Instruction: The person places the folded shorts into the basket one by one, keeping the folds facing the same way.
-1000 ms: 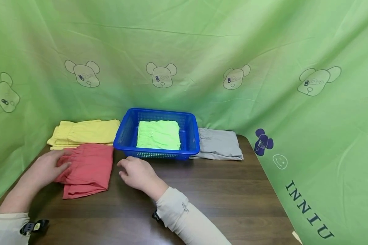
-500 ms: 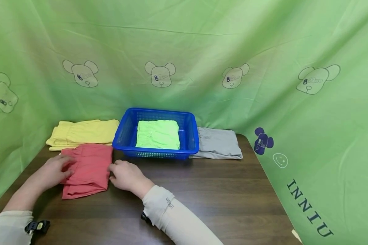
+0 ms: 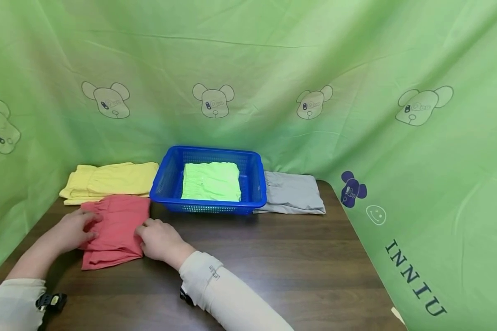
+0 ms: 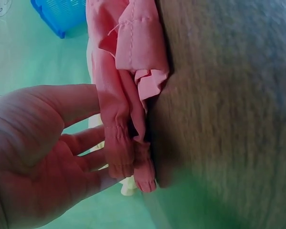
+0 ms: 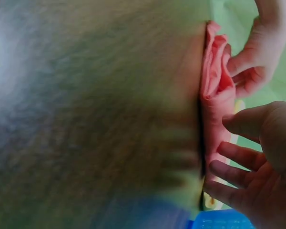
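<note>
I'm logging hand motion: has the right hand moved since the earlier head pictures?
Yes: judged against the blue basket in the head view, the right hand has moved left, to the right edge of the red cloth.

Passage in front, barrier behind
The wooden tabletop (image 3: 298, 266) gives room right of the right hand (image 3: 161, 239) and sleeve (image 3: 232, 292); blue basket (image 3: 209, 202) and green curtain (image 3: 265, 59) bar the back.

Green curtain (image 3: 257, 59) (cartoon animal heads (image 3: 215, 103) across it) behind a brown table (image 3: 290, 257).
</note>
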Action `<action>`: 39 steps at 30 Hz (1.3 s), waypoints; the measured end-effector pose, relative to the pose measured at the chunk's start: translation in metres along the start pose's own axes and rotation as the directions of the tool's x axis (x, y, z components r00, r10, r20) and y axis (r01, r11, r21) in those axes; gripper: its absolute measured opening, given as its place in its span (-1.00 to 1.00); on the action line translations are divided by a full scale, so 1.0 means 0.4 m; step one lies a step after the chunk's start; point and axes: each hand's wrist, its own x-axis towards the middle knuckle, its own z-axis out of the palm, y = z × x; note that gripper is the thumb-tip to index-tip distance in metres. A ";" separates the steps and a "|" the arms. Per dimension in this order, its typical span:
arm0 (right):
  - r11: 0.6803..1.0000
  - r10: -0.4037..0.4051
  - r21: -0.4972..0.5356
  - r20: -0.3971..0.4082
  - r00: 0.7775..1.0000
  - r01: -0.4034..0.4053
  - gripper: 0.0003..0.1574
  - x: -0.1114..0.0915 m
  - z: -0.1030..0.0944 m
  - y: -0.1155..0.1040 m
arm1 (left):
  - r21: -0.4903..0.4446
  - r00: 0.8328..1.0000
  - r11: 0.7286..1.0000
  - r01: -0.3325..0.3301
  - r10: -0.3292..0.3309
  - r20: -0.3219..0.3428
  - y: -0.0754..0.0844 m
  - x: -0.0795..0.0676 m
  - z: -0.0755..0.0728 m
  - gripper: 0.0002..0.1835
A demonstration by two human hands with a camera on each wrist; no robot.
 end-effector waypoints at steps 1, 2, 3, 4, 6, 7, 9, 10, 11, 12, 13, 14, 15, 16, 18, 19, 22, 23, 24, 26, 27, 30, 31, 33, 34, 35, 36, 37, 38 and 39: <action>1.000 -0.005 -0.012 -0.002 1.000 0.005 -0.80 0.001 0.004 -0.002 | 0.003 1.000 1.000 0.000 0.000 0.002 -0.001 0.001 0.001 -0.51; 1.000 -0.008 -0.024 -0.002 1.000 0.008 -0.78 0.001 0.007 -0.004 | 0.007 1.000 1.000 -0.003 0.003 0.001 -0.002 0.002 0.002 -0.51; 0.999 -0.009 -0.037 -0.004 1.000 0.009 -0.75 0.001 0.010 -0.004 | 0.011 1.000 1.000 -0.002 0.002 -0.003 -0.001 0.003 0.003 -0.52; 0.999 -0.012 -0.050 -0.008 1.000 0.011 -0.72 0.002 0.012 -0.005 | 0.017 1.000 1.000 -0.003 0.003 -0.005 0.000 0.005 0.003 -0.52; 0.998 -0.011 -0.062 -0.013 1.000 0.010 -0.65 0.004 0.015 -0.004 | 0.036 1.000 0.999 -0.002 0.003 -0.011 0.005 0.010 0.002 -0.53; 0.998 -0.009 -0.062 -0.010 1.000 0.008 -0.62 0.005 0.016 -0.004 | 0.042 1.000 0.999 0.003 -0.003 -0.009 0.009 0.014 0.001 -0.53; 0.998 0.002 -0.060 0.010 1.000 -0.001 -0.63 0.007 0.018 -0.004 | 0.059 1.000 0.998 0.007 -0.007 -0.006 0.018 0.021 0.000 -0.55; 0.998 0.006 -0.062 0.020 1.000 -0.005 -0.66 0.008 0.018 -0.004 | 0.068 1.000 0.998 0.003 -0.003 -0.001 0.023 0.025 0.000 -0.56; 0.998 0.010 -0.063 0.030 1.000 -0.008 -0.69 0.008 0.020 -0.004 | 0.076 1.000 0.997 0.007 -0.007 0.002 0.027 0.027 0.000 -0.57; 0.998 0.010 -0.069 0.039 0.999 -0.008 -0.73 0.008 0.021 -0.005 | 0.082 1.000 0.997 0.007 -0.007 0.010 0.031 0.028 -0.001 -0.59; 0.996 0.007 -0.084 0.047 0.999 -0.003 -0.77 0.007 0.023 -0.006 | 0.092 1.000 0.996 0.011 -0.012 0.016 0.033 0.028 -0.001 -0.61; 0.995 0.001 -0.101 0.051 0.999 0.004 -0.80 0.006 0.024 -0.008 | 0.102 1.000 0.995 0.009 -0.011 0.023 0.035 0.027 -0.001 -0.63; 0.993 -0.004 -0.119 0.050 0.999 0.010 -0.80 0.005 0.025 -0.009 | 0.110 1.000 0.994 0.009 -0.012 0.029 0.037 0.026 -0.002 -0.65; 0.991 -0.009 -0.133 0.048 0.999 0.015 -0.80 0.005 0.026 -0.011 | 0.117 0.999 0.993 0.005 -0.010 0.035 0.038 0.025 -0.002 -0.67; 0.985 -0.014 -0.170 0.047 0.999 0.022 -0.79 0.005 0.026 -0.015 | 0.130 0.999 0.992 -0.001 -0.004 0.044 0.040 0.026 -0.001 -0.67; 0.981 -0.015 -0.190 0.048 0.999 0.024 -0.78 0.005 0.025 -0.016 | 0.132 0.999 0.991 -0.006 0.000 0.048 0.041 0.028 -0.001 -0.67; 0.977 -0.016 -0.211 0.077 0.997 0.032 -0.74 0.009 0.022 -0.020 | 0.125 0.998 0.992 -0.014 0.007 0.055 0.042 0.032 0.000 -0.66; 0.977 -0.018 -0.208 0.093 0.996 0.038 -0.73 0.011 0.020 -0.021 | 0.118 0.998 0.993 -0.008 0.001 0.057 0.042 0.033 0.000 -0.67; 0.980 -0.020 -0.196 0.111 0.994 0.041 -0.73 0.013 0.018 -0.022 | 0.111 0.998 0.994 -0.003 -0.004 0.058 0.042 0.033 0.001 -0.69; 0.985 -0.026 -0.168 0.145 0.989 0.050 -0.73 0.017 0.014 -0.021 | 0.094 0.998 0.996 0.006 -0.012 0.061 0.042 0.030 0.002 -0.72; 0.987 -0.027 -0.155 0.156 0.987 0.052 -0.73 0.019 0.012 -0.020 | 0.083 0.998 0.996 0.010 -0.015 0.064 0.043 0.028 0.002 -0.74; 0.986 -0.038 -0.155 0.167 0.985 0.064 -0.77 0.024 0.007 -0.012 | 0.063 0.998 0.998 0.010 -0.014 0.063 0.049 0.021 0.004 -0.77; 0.983 -0.044 -0.166 0.166 0.985 0.072 -0.80 0.025 0.006 -0.009 | 0.058 0.998 0.998 0.008 -0.012 0.064 0.052 0.019 0.005 -0.77; 0.979 -0.056 -0.184 0.159 0.986 0.085 -0.85 0.026 0.005 -0.007 | 0.057 0.998 0.998 0.005 -0.009 0.063 0.057 0.016 0.005 -0.77; 0.978 -0.060 -0.188 0.156 0.986 0.089 -0.85 0.026 0.006 -0.007 | 0.061 0.998 0.998 0.004 -0.008 0.062 0.060 0.015 0.005 -0.77; 0.977 -0.061 -0.192 0.155 0.986 0.091 -0.84 0.025 0.006 -0.008 | 0.062 0.998 0.998 0.003 -0.007 0.063 0.062 0.015 0.005 -0.77; 0.978 -0.060 -0.190 0.152 0.987 0.089 -0.81 0.025 0.006 -0.010 | 0.066 0.998 0.998 0.003 -0.008 0.064 0.064 0.015 0.004 -0.76; 0.978 -0.057 -0.188 0.150 0.987 0.085 -0.80 0.023 0.006 -0.012 | 0.070 0.998 0.998 0.003 -0.007 0.064 0.065 0.016 0.004 -0.75; 0.980 -0.052 -0.181 0.148 0.988 0.079 -0.79 0.022 0.006 -0.014 | 0.075 0.998 0.997 0.003 -0.008 0.065 0.066 0.018 0.004 -0.72; 0.981 -0.046 -0.179 0.146 0.988 0.072 -0.79 0.020 0.006 -0.015 | 0.078 0.998 0.997 0.000 -0.005 0.066 0.068 0.020 0.004 -0.70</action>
